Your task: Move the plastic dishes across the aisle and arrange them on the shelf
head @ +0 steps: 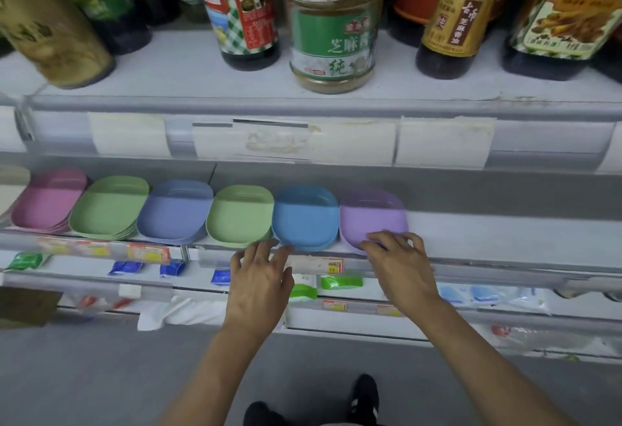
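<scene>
Right hand [397, 257] apparently pinching purple dish [372, 220] rim; left hand [261, 274] fingers spread, empty.

I see the dishes run pink [47, 200], green [107, 205], periwinkle [173, 212], green [239, 213], blue [304, 217], lilac [370, 215] along the grey shelf [505, 223]. Above, the jar [331, 38] wears a green label, and one bottle [242, 5] shows green-and-white check.

Dishes, mid-frame row: smooth matt plastic, pastel, e.g. purple dish [372, 220], blue dish [304, 218]. Shelf [505, 230]: painted metal, pale grey, dull sheen. Price tags [129, 138] on the rail above: matt paper, edges curling. Top centre jar [331, 35]: clear glossy plastic or glass, can't tell which, paper label. Dark bottles [451, 22]: glossy.
</scene>
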Demonstrator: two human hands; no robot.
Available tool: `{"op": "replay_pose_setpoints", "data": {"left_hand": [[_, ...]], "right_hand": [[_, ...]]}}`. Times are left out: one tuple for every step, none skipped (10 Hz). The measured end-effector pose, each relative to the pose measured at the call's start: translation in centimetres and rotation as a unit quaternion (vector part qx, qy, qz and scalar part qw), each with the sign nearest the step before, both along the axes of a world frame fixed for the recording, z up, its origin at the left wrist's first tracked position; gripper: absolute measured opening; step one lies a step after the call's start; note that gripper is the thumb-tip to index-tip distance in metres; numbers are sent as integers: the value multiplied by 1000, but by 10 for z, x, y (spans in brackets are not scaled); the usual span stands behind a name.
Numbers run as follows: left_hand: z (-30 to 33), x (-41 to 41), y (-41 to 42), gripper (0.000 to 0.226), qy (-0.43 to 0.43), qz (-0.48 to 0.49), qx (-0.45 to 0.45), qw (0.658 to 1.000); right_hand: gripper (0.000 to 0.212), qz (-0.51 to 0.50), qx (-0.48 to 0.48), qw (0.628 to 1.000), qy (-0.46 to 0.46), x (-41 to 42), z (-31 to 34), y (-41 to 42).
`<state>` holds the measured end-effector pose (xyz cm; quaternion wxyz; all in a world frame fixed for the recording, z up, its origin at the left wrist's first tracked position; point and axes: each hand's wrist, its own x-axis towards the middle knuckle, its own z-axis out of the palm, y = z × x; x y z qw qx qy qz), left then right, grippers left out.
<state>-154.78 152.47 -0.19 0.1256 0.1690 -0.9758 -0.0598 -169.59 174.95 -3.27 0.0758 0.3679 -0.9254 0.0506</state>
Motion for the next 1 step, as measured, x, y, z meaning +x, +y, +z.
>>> {"op": "replay_pose_setpoints", "data": {"left_hand": [[3,12,-28,44,27,-12,-2,1000]], "right_hand": [[48,-29,-34,999,10,13,3,-11]]}}
